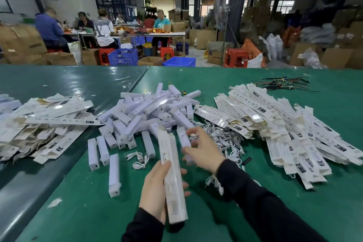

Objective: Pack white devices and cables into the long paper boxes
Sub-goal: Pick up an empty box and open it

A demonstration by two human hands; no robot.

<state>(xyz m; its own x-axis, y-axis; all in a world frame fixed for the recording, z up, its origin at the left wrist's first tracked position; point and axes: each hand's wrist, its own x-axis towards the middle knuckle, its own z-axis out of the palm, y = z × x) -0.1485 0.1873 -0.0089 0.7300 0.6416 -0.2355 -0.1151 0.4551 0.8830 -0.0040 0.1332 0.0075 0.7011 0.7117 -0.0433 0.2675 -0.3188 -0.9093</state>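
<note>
Fingers of your left hand (155, 188) curl around a long paper box (172, 179) above the green table (88, 202); your right hand (202, 149) pinches a white device (183, 136) and cable (193, 135) beside the box's far end.

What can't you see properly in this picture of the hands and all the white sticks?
- Right hand: motion-blurred, so how it grips the white device and cable is unclear.
- Long paper box in the left hand: its contents are hidden by its walls.
- Print on the flat boxes: too small to read.
- Left pile: cut off by the frame edge.
</note>
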